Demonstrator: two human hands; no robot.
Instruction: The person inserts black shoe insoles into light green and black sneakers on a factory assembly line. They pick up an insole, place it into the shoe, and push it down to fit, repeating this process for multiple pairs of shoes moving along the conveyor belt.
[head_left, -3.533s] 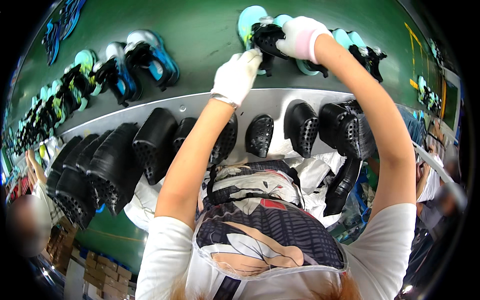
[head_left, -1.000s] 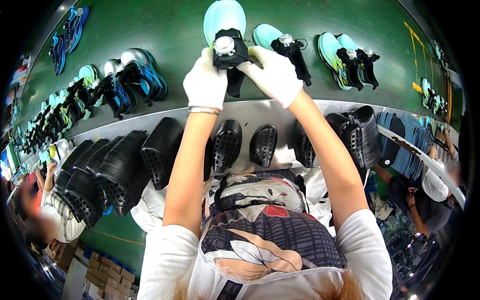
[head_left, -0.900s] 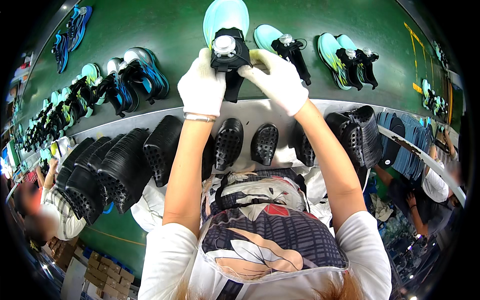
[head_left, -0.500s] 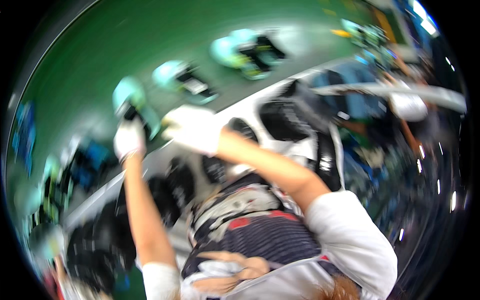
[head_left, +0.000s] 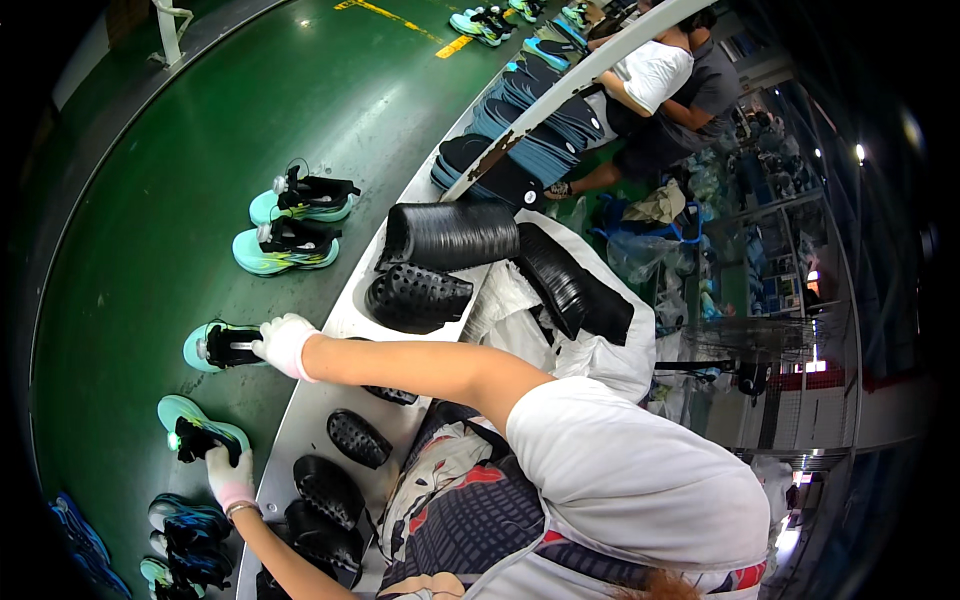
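Both my hands wear white gloves and reach over the green conveyor belt (head_left: pixel 150 220) at the left. My left hand (head_left: pixel 230 480) is closed on the black upper of a teal-soled shoe (head_left: pixel 195 428) lying on the belt. My right hand (head_left: pixel 283 343) grips the heel end of a second teal shoe (head_left: pixel 218 346) just beyond it. Each shoe has a mint sole, a black upper and a small white round dial. My right forearm stretches across the white ledge (head_left: pixel 300 420).
Two more teal shoes (head_left: pixel 290 248) (head_left: pixel 305 198) lie farther along the belt, and others (head_left: pixel 190 540) sit nearer. Black outsoles (head_left: pixel 415 295) and black stacked pieces (head_left: pixel 450 235) rest on the ledge. Other seated people (head_left: pixel 660 90) work at the upper right.
My hands were together on one shoe straight ahead. The view has swung, and they are now apart, each on a different teal shoe at the left.
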